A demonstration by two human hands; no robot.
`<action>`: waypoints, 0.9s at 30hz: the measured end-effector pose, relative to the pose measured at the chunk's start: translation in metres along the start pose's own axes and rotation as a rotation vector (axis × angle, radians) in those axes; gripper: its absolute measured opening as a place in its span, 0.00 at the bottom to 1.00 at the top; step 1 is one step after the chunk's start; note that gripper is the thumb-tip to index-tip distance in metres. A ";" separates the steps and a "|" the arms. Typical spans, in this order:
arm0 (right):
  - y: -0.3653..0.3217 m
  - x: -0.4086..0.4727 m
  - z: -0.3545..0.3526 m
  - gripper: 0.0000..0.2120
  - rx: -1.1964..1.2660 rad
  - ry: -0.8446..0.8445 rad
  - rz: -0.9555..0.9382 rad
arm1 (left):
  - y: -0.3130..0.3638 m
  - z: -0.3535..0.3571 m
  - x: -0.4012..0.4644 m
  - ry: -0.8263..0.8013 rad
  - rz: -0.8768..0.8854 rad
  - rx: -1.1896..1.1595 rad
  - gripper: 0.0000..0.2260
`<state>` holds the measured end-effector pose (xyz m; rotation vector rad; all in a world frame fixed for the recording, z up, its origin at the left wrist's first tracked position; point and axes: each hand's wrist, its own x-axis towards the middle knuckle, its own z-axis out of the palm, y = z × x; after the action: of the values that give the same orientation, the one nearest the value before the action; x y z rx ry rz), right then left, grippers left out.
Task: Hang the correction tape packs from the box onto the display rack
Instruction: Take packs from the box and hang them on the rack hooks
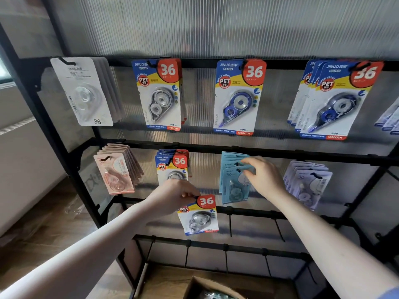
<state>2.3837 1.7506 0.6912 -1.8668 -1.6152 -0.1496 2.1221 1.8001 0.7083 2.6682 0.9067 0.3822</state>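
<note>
The left hand (174, 196) pinches a correction tape pack (199, 215) by its top corner, at 6 o'clock below the stack of matching packs (172, 167) on the display rack (237, 151). The right hand (263, 175), at 3 o'clock of that stack, grips the light-blue packs (232, 182) near their hook. The cardboard box (207, 288) sits low at 6 o'clock. Bare hooks (230, 225) jut out beside the held pack.

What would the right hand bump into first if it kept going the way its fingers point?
Probably the light blue packs. The right hand points up-left and its fingers already touch the front pack's top by the hook.
</note>
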 end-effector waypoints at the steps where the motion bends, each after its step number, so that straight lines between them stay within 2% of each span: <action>1: 0.000 0.000 -0.001 0.14 -0.018 0.026 -0.018 | 0.002 -0.003 0.001 -0.001 0.004 0.010 0.08; 4: 0.000 -0.002 -0.006 0.14 -0.050 0.058 -0.045 | 0.011 -0.013 0.005 0.010 0.030 0.031 0.08; 13: -0.015 -0.020 -0.030 0.15 -0.079 -0.070 0.028 | 0.036 -0.048 0.012 0.094 0.002 -0.064 0.07; 18: -0.028 -0.027 -0.043 0.15 -0.088 -0.083 0.054 | 0.040 -0.066 0.004 0.130 0.029 -0.093 0.07; 27: -0.060 -0.037 -0.028 0.12 -0.084 -0.093 0.066 | 0.006 -0.067 -0.034 0.105 0.068 -0.061 0.09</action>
<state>2.3290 1.7060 0.7191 -2.0155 -1.6292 -0.1039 2.0765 1.7867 0.7671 2.6490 0.8215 0.5613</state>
